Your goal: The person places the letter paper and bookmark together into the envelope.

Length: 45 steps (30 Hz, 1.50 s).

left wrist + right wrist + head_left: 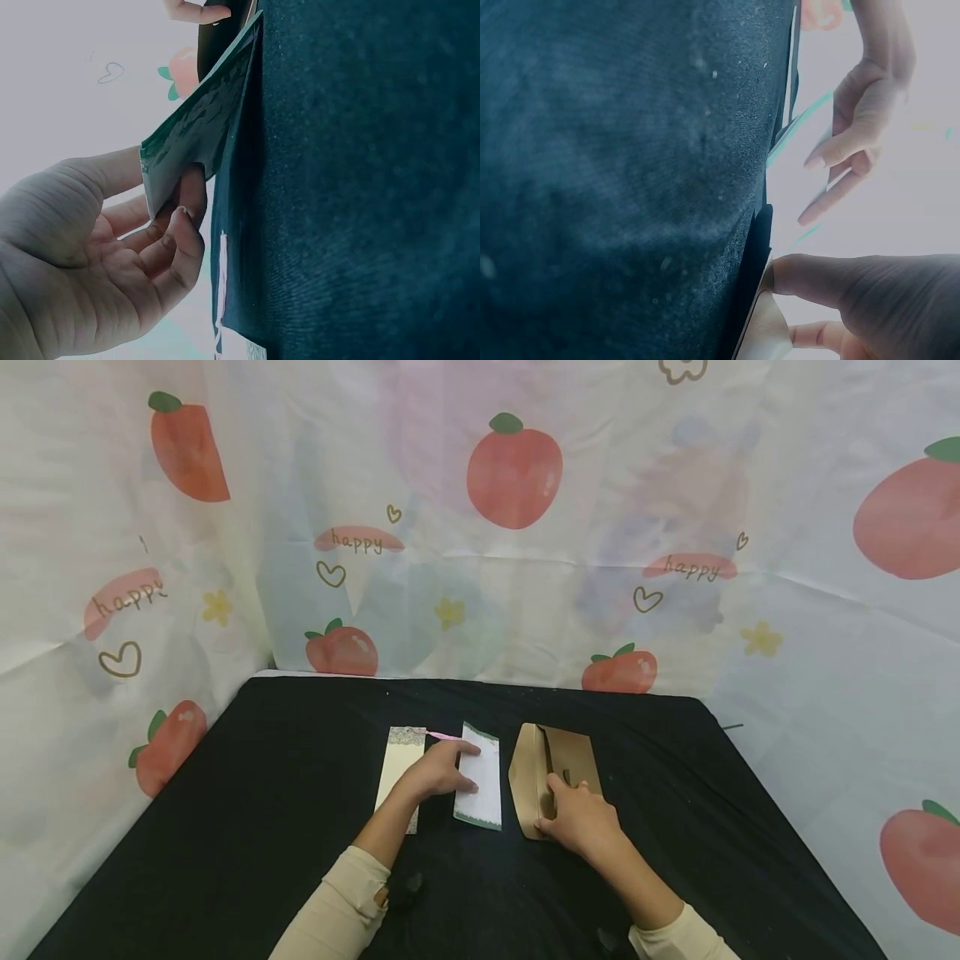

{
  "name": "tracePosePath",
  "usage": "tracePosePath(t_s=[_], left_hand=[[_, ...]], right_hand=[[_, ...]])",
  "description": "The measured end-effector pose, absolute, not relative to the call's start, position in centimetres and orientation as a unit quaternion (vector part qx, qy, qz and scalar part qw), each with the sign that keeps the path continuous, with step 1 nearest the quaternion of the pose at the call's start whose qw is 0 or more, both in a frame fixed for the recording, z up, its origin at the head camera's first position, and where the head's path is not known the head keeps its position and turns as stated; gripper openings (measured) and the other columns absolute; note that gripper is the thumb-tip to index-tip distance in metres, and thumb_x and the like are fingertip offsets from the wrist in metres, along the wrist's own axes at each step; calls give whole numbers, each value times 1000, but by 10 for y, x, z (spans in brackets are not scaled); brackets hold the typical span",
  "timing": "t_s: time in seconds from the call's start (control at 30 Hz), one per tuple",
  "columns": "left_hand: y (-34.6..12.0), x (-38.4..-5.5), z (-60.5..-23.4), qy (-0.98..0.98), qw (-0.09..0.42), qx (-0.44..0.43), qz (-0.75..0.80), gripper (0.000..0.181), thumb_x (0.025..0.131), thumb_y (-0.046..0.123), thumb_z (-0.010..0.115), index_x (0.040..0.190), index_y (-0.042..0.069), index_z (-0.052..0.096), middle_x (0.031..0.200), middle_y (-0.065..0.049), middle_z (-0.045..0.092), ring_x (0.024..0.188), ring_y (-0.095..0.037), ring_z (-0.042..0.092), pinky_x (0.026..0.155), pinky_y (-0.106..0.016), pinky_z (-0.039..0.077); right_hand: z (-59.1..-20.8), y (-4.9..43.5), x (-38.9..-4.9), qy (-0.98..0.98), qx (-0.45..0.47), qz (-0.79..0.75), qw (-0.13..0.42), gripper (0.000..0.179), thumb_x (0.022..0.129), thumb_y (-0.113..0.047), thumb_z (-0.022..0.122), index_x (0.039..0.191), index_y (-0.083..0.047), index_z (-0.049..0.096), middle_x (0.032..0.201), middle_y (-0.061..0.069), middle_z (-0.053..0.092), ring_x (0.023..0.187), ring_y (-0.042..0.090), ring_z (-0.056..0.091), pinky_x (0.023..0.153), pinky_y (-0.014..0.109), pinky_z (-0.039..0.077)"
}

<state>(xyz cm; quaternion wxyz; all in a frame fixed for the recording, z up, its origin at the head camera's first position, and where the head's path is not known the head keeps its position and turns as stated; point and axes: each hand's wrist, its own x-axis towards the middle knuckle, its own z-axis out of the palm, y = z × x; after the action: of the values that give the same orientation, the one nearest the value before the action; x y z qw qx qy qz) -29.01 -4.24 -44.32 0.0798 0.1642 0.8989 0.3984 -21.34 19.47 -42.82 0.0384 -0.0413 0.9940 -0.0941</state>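
My left hand (438,772) pinches a white paper card (478,777) with green trimmed ends between thumb and fingers. One long side of the card tilts up off the cloth in the left wrist view. To its right lies a brown paper envelope (573,752), its pointed flap (525,777) folded out to the left. My right hand (585,818) grips the envelope near its mouth, thumb at the flap and a finger by the opening. Beneath my left wrist lies a cream bookmark (393,768) with a lace-patterned top, partly covered by the hand.
A pink ribbon (442,736) runs from the bookmark's top toward the white card. Black cloth (225,827) covers the table. A fruit-printed curtain (420,468) hangs behind the table and along its sides.
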Motion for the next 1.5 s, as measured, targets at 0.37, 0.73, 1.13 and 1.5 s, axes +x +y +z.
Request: tracePosePath(t_s=[0.37, 0.73, 1.13, 1.5], left_hand=[[-44, -292, -442, 897, 63, 164, 407, 59, 76, -3, 88, 131, 3, 68, 139, -21, 59, 122, -35, 57, 101, -49, 47], [-46, -292, -439, 892, 62, 152, 421, 59, 77, -2, 89, 133, 5, 68, 137, -22, 60, 118, -34, 58, 99, -49, 49], [-46, -293, -439, 890, 60, 148, 427, 59, 78, 0, 89, 133, 7, 68, 134, -21, 61, 114, -33, 58, 98, -49, 50], [-47, -289, -435, 884, 53, 156, 438, 59, 78, 0, 89, 133, 4, 68, 135, -23, 61, 120, -36, 59, 95, -48, 52]], right_hand=[[-427, 194, -214, 994, -40, -97, 42, 63, 85, -35, 86, 135, -9, 58, 113, 22, 67, 90, 41, 65, 68, 58, 52], [-426, 194, -213, 993, -41, -98, 42, 62, 85, -35, 86, 134, -9, 58, 113, 22, 67, 89, 41, 65, 68, 58, 52], [-426, 194, -212, 994, -42, -97, 40, 62, 85, -35, 86, 133, -8, 58, 112, 22, 67, 90, 42, 65, 68, 58, 52], [-429, 196, -213, 994, -46, -98, 31, 61, 85, -35, 86, 132, -8, 59, 110, 22, 67, 83, 39, 64, 63, 54, 52]])
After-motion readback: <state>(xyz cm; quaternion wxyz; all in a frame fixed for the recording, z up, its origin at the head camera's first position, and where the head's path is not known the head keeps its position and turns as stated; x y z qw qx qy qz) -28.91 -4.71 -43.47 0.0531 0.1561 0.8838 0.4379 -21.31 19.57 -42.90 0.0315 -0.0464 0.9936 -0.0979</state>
